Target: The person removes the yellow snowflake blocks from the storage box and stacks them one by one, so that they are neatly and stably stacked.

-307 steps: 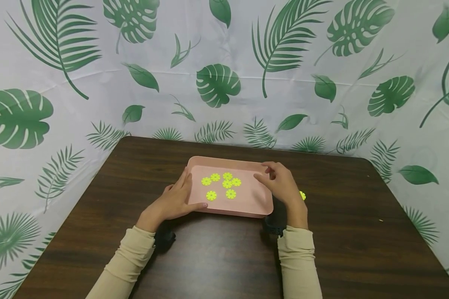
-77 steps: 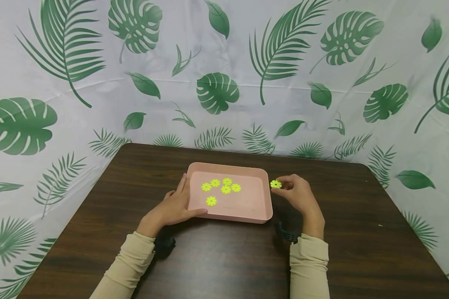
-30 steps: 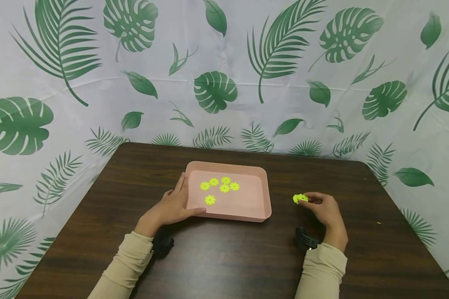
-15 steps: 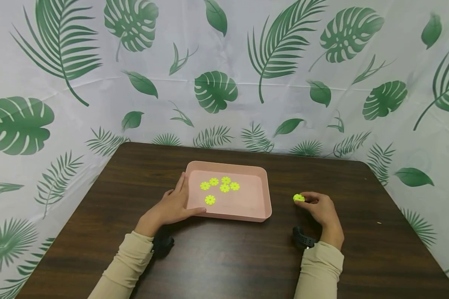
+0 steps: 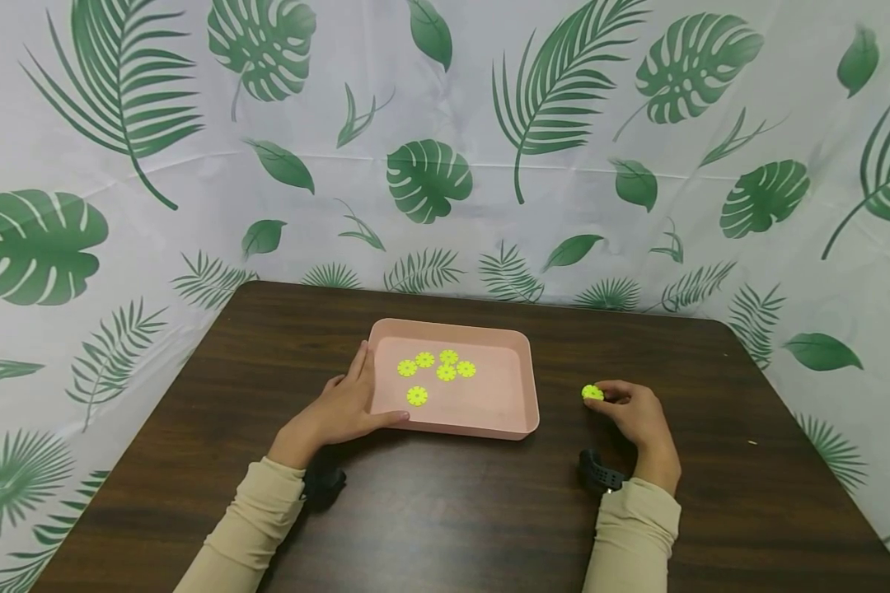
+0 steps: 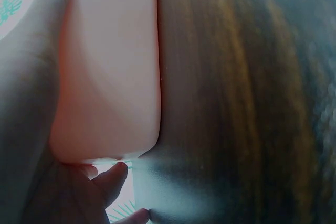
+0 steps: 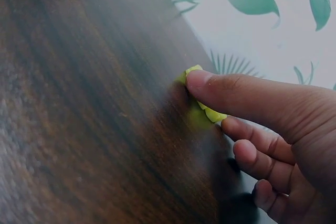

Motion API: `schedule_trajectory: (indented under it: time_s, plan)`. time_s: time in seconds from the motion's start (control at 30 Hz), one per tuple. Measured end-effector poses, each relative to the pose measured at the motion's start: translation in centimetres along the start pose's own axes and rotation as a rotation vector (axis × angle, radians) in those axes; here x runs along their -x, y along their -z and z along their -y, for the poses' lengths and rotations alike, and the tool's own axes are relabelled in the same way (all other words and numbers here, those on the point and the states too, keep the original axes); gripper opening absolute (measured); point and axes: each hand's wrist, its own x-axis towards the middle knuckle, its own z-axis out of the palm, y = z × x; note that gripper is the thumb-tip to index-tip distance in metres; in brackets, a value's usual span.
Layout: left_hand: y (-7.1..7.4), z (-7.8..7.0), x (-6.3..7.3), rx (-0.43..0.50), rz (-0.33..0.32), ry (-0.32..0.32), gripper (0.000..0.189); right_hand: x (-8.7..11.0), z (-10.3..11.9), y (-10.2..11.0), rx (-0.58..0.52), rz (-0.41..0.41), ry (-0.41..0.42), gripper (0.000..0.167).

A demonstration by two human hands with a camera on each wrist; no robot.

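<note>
A shallow pink tray [image 5: 489,403] stands on the dark wooden table, with several flat, notched yellow discs [image 5: 417,396] lying in it. My left hand [image 5: 337,412] rests at the tray's left end, fingers straight along the end wall and thumb reaching over the front edge. The left wrist view gives the tray's side wall [image 6: 118,66] close up beside the thumb. Right of the tray, my right hand [image 5: 638,416] pinches a yellow disc [image 5: 592,393] low at the tabletop. From the right wrist, yellow edges [image 7: 214,115] show under the thumb; how many discs are there is hard to tell.
Bare wooden tabletop [image 5: 430,511] lies in front of the tray and to both sides. A white cloth with green leaves [image 5: 549,198] hangs behind the table's far edge. A tiny pale scrap [image 5: 752,442] lies at the far right.
My right hand has carried a disc from the tray to the table on the right. Two overlapping discs showed there one second ago; now their outlines coincide. The left hand stays put.
</note>
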Motion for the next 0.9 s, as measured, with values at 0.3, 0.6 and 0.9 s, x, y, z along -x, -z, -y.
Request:
schedule_trajectory:
  time_s: [0.3, 0.6, 0.9]
  plan:
    - [0.03, -0.04, 0.03, 0.004, -0.006, 0.000, 0.124, -0.03, 0.11, -0.03, -0.008, 0.003, -0.015, 0.045]
    - [0.02, -0.07, 0.04, 0.018, 0.005, 0.006, 0.124, 0.38, -0.07, 0.30, -0.033, 0.027, -0.011, 0.053]
    - [0.09, -0.05, 0.04, 0.011, 0.002, 0.003, 0.124, 0.49, 0.25, 0.93, -0.073, -0.083, 0.003, 0.056]
